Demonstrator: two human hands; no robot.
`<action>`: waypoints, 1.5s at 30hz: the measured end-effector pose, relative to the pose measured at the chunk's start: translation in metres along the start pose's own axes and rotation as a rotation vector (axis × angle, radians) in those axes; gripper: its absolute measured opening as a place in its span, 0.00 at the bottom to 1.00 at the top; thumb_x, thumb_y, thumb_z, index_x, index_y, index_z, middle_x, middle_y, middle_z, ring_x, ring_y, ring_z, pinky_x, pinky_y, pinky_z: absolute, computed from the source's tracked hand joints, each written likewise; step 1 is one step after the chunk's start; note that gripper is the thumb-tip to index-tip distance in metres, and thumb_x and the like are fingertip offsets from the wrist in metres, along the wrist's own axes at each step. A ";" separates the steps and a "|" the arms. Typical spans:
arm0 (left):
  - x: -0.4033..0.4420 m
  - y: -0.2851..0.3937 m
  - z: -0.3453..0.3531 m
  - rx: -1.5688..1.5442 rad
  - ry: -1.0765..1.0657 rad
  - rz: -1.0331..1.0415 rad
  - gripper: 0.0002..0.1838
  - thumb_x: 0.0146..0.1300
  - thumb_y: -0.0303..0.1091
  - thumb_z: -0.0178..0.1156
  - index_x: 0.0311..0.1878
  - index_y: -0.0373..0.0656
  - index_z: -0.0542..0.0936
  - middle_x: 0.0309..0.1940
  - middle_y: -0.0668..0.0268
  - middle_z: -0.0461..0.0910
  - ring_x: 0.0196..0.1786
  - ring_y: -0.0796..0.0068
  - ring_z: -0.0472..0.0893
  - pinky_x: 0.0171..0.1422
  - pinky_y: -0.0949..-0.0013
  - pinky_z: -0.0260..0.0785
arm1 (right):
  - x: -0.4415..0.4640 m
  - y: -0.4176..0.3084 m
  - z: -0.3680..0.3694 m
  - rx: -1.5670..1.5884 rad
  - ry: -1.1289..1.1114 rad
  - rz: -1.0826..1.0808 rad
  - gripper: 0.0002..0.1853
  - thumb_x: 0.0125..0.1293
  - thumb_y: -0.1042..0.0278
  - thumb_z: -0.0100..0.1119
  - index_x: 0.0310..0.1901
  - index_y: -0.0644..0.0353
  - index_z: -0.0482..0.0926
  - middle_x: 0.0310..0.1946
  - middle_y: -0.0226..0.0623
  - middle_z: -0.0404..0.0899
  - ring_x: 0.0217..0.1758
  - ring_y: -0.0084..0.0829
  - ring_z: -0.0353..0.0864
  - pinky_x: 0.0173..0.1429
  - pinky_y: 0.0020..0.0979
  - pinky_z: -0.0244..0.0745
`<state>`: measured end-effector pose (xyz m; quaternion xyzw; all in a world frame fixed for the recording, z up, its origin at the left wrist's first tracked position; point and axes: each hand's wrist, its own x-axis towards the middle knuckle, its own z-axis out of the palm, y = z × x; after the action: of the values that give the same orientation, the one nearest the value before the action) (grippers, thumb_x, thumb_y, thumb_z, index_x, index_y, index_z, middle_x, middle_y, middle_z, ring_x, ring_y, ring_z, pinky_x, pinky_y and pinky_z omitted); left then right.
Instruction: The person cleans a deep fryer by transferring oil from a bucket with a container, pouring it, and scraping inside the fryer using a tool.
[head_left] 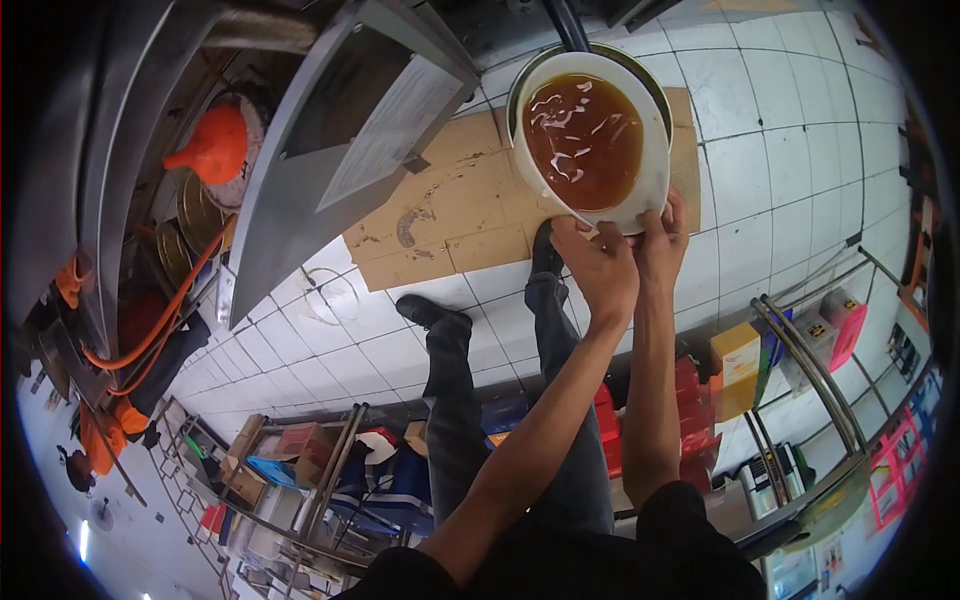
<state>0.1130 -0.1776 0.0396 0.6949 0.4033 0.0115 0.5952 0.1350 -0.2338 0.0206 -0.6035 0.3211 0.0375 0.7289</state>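
A white liner, wide and round with a drawn-in near edge, holds reddish-brown liquid with bright glints on its surface. Whether it is paper or cloth I cannot tell. It sits in a round metal container, of which only the rim shows behind it. My left hand pinches the near edge of the liner. Close beside it on the right, my right hand grips the same edge with bent fingers. A dark pipe or handle meets the container's far side.
Stained cardboard lies on the white tiled floor under the container. An open metal cabinet door stands to the left, with an orange funnel inside the cabinet. Behind me are racks with boxes. A person in orange is at far left.
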 end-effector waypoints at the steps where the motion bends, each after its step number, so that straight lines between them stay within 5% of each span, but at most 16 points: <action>1: -0.003 0.006 -0.003 -0.055 0.007 0.006 0.12 0.61 0.20 0.52 0.43 0.34 0.60 0.41 0.54 0.60 0.40 0.60 0.71 0.38 0.64 0.73 | -0.005 0.000 0.000 0.008 0.020 0.011 0.23 0.63 0.80 0.45 0.61 0.64 0.68 0.50 0.40 0.76 0.38 0.22 0.81 0.24 0.15 0.79; 6: -0.004 -0.004 -0.015 -0.118 0.015 -0.055 0.13 0.61 0.21 0.54 0.44 0.34 0.61 0.42 0.53 0.60 0.37 0.55 0.74 0.39 0.60 0.75 | -0.017 0.023 -0.002 0.072 0.051 0.014 0.21 0.63 0.80 0.46 0.59 0.62 0.67 0.51 0.41 0.76 0.41 0.23 0.81 0.25 0.16 0.78; 10: 0.001 -0.022 -0.025 0.145 0.035 0.003 0.12 0.62 0.22 0.54 0.44 0.35 0.61 0.43 0.51 0.62 0.38 0.51 0.74 0.39 0.59 0.74 | -0.021 0.051 -0.005 0.083 0.102 0.045 0.18 0.62 0.81 0.48 0.55 0.61 0.68 0.50 0.41 0.76 0.41 0.27 0.81 0.28 0.19 0.78; 12: -0.002 -0.026 -0.027 0.076 0.051 -0.012 0.10 0.59 0.24 0.54 0.38 0.36 0.62 0.36 0.55 0.62 0.42 0.57 0.65 0.48 0.55 0.59 | -0.026 0.058 -0.009 0.058 0.141 0.001 0.20 0.61 0.81 0.49 0.56 0.61 0.66 0.50 0.41 0.76 0.41 0.27 0.81 0.29 0.22 0.79; 14: -0.002 -0.032 -0.031 0.063 0.056 0.006 0.10 0.58 0.25 0.54 0.37 0.36 0.62 0.35 0.56 0.62 0.41 0.58 0.64 0.48 0.55 0.59 | -0.029 0.054 -0.007 0.005 0.124 -0.012 0.21 0.61 0.81 0.50 0.57 0.61 0.65 0.49 0.41 0.75 0.42 0.28 0.80 0.30 0.24 0.80; 16: -0.001 -0.032 -0.035 0.166 0.019 0.020 0.13 0.61 0.23 0.54 0.43 0.35 0.61 0.42 0.51 0.62 0.37 0.51 0.74 0.41 0.56 0.73 | -0.033 0.041 0.000 -0.044 0.105 -0.034 0.23 0.60 0.81 0.50 0.58 0.61 0.64 0.48 0.41 0.74 0.42 0.28 0.80 0.32 0.25 0.81; 19: 0.006 -0.032 -0.040 0.111 -0.004 -0.023 0.13 0.61 0.23 0.54 0.44 0.35 0.61 0.42 0.51 0.62 0.38 0.52 0.74 0.41 0.56 0.73 | -0.044 0.025 0.012 -0.252 0.037 -0.039 0.26 0.60 0.81 0.50 0.61 0.62 0.61 0.50 0.44 0.69 0.43 0.32 0.81 0.37 0.29 0.82; 21: 0.009 -0.032 -0.044 0.134 -0.021 0.005 0.13 0.61 0.23 0.54 0.44 0.35 0.61 0.42 0.51 0.62 0.38 0.53 0.74 0.41 0.56 0.73 | -0.051 0.020 0.020 -0.808 0.132 -0.456 0.27 0.61 0.81 0.51 0.63 0.60 0.62 0.54 0.48 0.64 0.44 0.39 0.81 0.42 0.34 0.83; 22: 0.012 -0.032 -0.046 0.158 -0.033 0.031 0.13 0.61 0.24 0.54 0.44 0.35 0.61 0.42 0.52 0.62 0.38 0.53 0.74 0.42 0.56 0.73 | -0.053 0.019 0.020 -0.802 0.127 -0.460 0.27 0.61 0.81 0.51 0.63 0.60 0.62 0.54 0.48 0.64 0.44 0.39 0.81 0.42 0.34 0.83; 25: 0.014 -0.029 -0.047 0.065 0.003 -0.043 0.12 0.58 0.26 0.56 0.38 0.37 0.63 0.35 0.55 0.64 0.38 0.57 0.68 0.46 0.56 0.61 | -0.060 0.017 0.004 -0.983 -0.011 -0.503 0.26 0.60 0.80 0.53 0.61 0.58 0.66 0.56 0.49 0.61 0.45 0.45 0.80 0.43 0.37 0.83; 28: 0.013 -0.031 -0.049 0.073 -0.022 -0.054 0.12 0.59 0.28 0.57 0.38 0.37 0.63 0.36 0.55 0.65 0.38 0.57 0.69 0.45 0.56 0.63 | -0.060 0.023 -0.011 -1.053 -0.352 -0.563 0.25 0.58 0.80 0.58 0.58 0.56 0.70 0.57 0.45 0.62 0.46 0.46 0.80 0.45 0.39 0.82; 31: 0.016 -0.037 -0.051 0.233 -0.041 0.055 0.12 0.63 0.28 0.56 0.43 0.36 0.63 0.40 0.52 0.64 0.39 0.53 0.74 0.42 0.56 0.71 | -0.058 0.035 -0.017 -1.058 -0.417 -0.545 0.24 0.55 0.81 0.61 0.54 0.56 0.73 0.53 0.42 0.66 0.45 0.44 0.80 0.43 0.39 0.81; 36: 0.016 -0.035 -0.057 0.098 -0.073 -0.014 0.13 0.63 0.31 0.57 0.41 0.36 0.64 0.39 0.52 0.64 0.39 0.53 0.72 0.45 0.54 0.67 | -0.047 0.043 -0.009 -1.109 -0.400 -0.633 0.17 0.53 0.84 0.60 0.46 0.58 0.79 0.39 0.41 0.70 0.38 0.41 0.78 0.39 0.39 0.75; 45: 0.020 -0.043 -0.059 -0.001 0.013 -0.024 0.17 0.58 0.30 0.62 0.43 0.34 0.64 0.40 0.53 0.68 0.45 0.57 0.72 0.53 0.57 0.65 | -0.047 0.055 -0.007 -1.082 -0.376 -0.664 0.13 0.54 0.85 0.58 0.41 0.61 0.80 0.31 0.40 0.68 0.32 0.39 0.73 0.37 0.38 0.71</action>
<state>0.0741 -0.1191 0.0115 0.6896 0.4157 0.0091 0.5930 0.0701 -0.2100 -0.0026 -0.9346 -0.0787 0.0715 0.3394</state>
